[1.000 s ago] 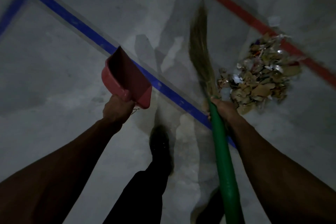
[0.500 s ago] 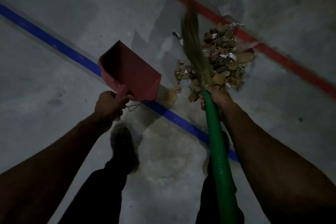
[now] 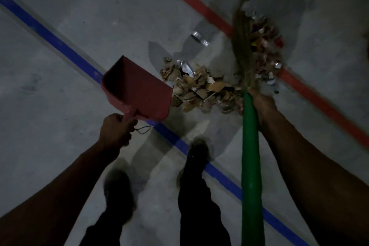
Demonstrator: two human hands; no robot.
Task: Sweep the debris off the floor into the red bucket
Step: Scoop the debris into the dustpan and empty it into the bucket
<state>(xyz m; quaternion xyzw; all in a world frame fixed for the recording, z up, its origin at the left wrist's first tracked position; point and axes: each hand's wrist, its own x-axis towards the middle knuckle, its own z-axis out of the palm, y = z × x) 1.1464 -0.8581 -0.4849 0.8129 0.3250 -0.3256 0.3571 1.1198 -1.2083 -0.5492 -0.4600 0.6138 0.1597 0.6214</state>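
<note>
The person's left hand (image 3: 116,130) grips the handle of a red plastic dustpan (image 3: 137,90), its open mouth just beside a pile of brown cardboard scraps and litter (image 3: 201,90) on the grey concrete floor (image 3: 99,26). The right hand (image 3: 259,104) holds a green-handled straw broom (image 3: 249,156), its bristles blurred over the litter on the red floor line (image 3: 191,0).

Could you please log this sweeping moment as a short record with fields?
left hand: grips the red plastic dustpan by its handle
right hand: grips the green-handled straw broom
debris: pile of cardboard scraps and litter on the grey concrete floor, beside the dustpan's mouth
floor marks: blue line, red line
bucket: not visible
</note>
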